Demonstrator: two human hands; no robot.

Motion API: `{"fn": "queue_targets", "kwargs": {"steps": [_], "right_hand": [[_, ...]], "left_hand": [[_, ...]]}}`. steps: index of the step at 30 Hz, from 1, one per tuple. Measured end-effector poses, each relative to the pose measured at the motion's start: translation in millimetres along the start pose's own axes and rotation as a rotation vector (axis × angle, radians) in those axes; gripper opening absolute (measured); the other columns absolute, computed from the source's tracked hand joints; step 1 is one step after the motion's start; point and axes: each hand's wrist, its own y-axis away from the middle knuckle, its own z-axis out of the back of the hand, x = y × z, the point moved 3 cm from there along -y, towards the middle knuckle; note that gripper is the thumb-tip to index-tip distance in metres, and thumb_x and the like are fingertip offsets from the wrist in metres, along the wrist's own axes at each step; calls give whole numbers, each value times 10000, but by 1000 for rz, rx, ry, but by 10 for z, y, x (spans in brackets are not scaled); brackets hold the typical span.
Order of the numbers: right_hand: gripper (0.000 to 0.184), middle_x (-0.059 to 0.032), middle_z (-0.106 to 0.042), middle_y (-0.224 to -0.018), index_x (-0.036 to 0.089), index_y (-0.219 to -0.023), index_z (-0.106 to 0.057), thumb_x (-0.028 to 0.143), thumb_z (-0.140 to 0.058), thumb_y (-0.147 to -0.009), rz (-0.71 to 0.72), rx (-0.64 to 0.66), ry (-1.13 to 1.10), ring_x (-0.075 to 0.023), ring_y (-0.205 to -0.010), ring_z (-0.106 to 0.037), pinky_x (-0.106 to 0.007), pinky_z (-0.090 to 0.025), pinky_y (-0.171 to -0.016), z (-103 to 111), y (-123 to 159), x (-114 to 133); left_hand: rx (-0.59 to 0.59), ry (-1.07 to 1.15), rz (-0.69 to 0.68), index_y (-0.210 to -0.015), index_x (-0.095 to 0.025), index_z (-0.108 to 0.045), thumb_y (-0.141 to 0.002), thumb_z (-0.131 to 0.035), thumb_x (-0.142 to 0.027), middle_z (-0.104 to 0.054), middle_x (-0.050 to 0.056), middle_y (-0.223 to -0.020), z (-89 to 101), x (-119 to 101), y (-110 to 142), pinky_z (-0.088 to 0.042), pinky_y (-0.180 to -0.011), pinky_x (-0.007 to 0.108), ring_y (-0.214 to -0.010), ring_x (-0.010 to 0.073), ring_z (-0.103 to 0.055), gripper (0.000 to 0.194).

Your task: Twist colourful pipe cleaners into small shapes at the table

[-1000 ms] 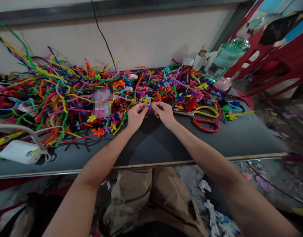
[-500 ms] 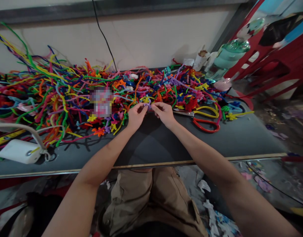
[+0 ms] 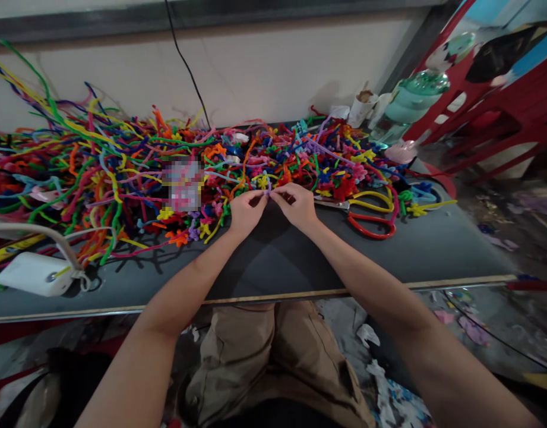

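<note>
Between the fingertips of both hands is a small purple pipe cleaner, bent into a short shape that the fingers largely hide. My left hand pinches it from the left, thumb and forefinger together. From the other side my right hand grips it in the same way, the fingertips almost meeting. Just behind the hands spreads a thick heap of coloured pipe cleaners, many twisted into small flower-like shapes. Scissors with red and yellow handles lie to the right of my right hand, blades partly behind it.
A white power bank with a cable lies at the table's left front. Far right on the table stand a paper cup and a green bottle. Red chairs are beyond the right edge. Scraps litter the floor.
The fingertips have shifted slightly on the purple pipe cleaner, and a bit of it now points up above them. The right fingers are drawn closer together. Nothing else has visibly moved.
</note>
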Motion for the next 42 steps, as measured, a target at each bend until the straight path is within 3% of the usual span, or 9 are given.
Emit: {"fn": "queue_targets", "kwargs": {"steps": [8, 13, 15, 19, 22, 26, 31, 35, 42], "right_hand": [[236, -31, -679, -706, 181, -726, -707, 371, -627, -840, -6, 11, -63, -126, -633, -577, -259, -436, -584, -41, 2, -66], [336, 14, -577, -555, 172, -723, -697, 508, -698, -745, -278, 184, -295, -87, -488, -484, -229, -377, -462, -86, -13, -258], [391, 41, -506, -497, 169, -728, -682, 556, -721, -699, -398, 207, -415, -66, -428, -419, -210, -319, -396, -111, -10, -305], [444, 60, -481, -483, 179, -761, -665, 609, -724, -667, -479, 67, -571, -55, -408, -408, -192, -311, -362, -126, -19, -287], [460, 48, -535, -523, 186, -848, -687, 606, -726, -665, -445, 18, -553, -62, -422, -444, -191, -332, -359, -131, -23, -250], [436, -2, -642, -660, 189, -882, -695, 574, -727, -678, -366, 49, -440, -94, -507, -548, -204, -382, -390, -140, -17, -259], [341, -25, -669, -668, 171, -836, -704, 498, -673, -746, -320, 3, -288, -127, -552, -595, -241, -448, -469, -87, -9, -261], [217, -39, -715, -749, 170, -806, -708, 375, -642, -784, -181, -1, -99, -141, -654, -643, -262, -503, -599, -29, -7, -139], [175, -43, -725, -746, 169, -795, -714, 308, -609, -800, -112, 5, -5, -147, -658, -653, -266, -517, -624, -34, 6, -83]], "left_hand": [[-40, -108, -208, -881, -191, -759, -846, -640, -231, -770, 44, -871, 17, 39, 8, -582, -764, 294, -805, 171, -723, 130], [8, -123, -271, -883, -204, -757, -847, -631, -194, -769, 43, -888, 23, 58, 11, -578, -804, 317, -835, 175, -722, 131], [16, -80, -234, -883, -194, -755, -841, -643, -224, -768, 52, -896, 15, 52, -1, -576, -806, 319, -841, 180, -720, 123], [47, 118, -8, -900, -159, -745, -815, -673, -330, -761, 62, -836, -31, 72, -23, -582, -711, 297, -736, 171, -713, 204], [64, 247, 134, -885, -148, -739, -774, -707, -358, -734, 40, -717, -60, 98, -24, -565, -610, 269, -632, 153, -684, 240], [64, 346, 233, -852, -139, -737, -737, -739, -387, -709, 35, -657, -60, 118, -30, -540, -553, 250, -594, 146, -665, 274], [72, 281, 187, -828, -158, -746, -746, -726, -421, -721, 37, -704, -18, 88, -63, -518, -566, 243, -626, 143, -661, 276], [73, 184, 135, -766, -164, -737, -752, -713, -415, -707, 24, -680, 15, 69, -83, -496, -589, 242, -605, 130, -628, 253], [97, 183, 178, -716, -162, -707, -751, -681, -374, -688, 24, -680, 2, 68, -89, -465, -579, 238, -598, 120, -591, 216]]}}
